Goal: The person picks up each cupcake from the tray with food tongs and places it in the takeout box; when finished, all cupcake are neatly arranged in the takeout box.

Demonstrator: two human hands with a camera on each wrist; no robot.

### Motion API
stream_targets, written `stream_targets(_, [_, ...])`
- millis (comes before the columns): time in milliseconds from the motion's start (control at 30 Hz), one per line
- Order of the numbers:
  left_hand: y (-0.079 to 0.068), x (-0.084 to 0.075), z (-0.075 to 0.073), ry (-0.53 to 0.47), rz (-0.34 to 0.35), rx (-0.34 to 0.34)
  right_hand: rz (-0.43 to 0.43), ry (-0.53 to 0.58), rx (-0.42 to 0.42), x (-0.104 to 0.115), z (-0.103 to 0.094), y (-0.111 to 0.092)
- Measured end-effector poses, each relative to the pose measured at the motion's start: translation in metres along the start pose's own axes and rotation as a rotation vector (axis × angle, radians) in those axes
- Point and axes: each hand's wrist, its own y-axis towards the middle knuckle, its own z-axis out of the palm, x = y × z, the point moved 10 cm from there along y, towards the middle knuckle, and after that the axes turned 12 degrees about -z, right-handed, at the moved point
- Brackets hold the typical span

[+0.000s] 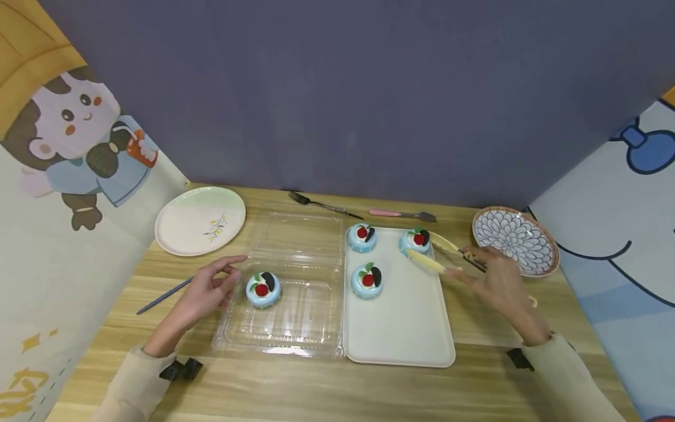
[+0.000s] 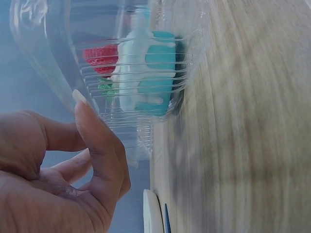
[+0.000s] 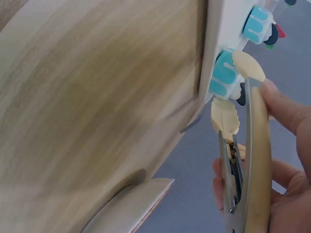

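My right hand (image 1: 495, 281) holds a pair of tongs (image 3: 257, 160) with cream-coloured tips. The spread tips stand either side of a small blue cake (image 1: 414, 241) at the far right corner of a white tray (image 1: 406, 334). Two more blue cakes, one at the back (image 1: 361, 237) and one nearer (image 1: 366, 281), sit along the tray's left side. My left hand (image 1: 208, 290), its fingers loosely bent, is at the left edge of an open clear plastic box (image 1: 300, 346). Inside that box is another blue cake (image 1: 263, 290), topped with a red berry and a dark cookie.
A pale plate (image 1: 184, 225) lies at the back left and a patterned bowl (image 1: 517, 243) at the back right. Along the back wall are a dark fork (image 1: 327, 206) and a pink-handled utensil (image 1: 401, 215). A blue stick (image 1: 164, 296) lies left of the box.
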Motion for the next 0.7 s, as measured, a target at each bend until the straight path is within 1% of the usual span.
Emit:
stream_targets(267, [0.0,-0.003,0.0,0.008,0.007,-0.006,-0.027,-0.003,-0.036,0.001,-0.003,0.0])
stream_targets(500, [-0.002,-0.005,0.0,0.011,0.018,-0.005,-0.031,0.008,-0.064,0.005,-0.005,-0.004])
stream_targets(700, [-0.001,-0.001,0.001,0.001,0.0,0.006,-0.059,0.0,-0.092,0.014,-0.008,-0.007])
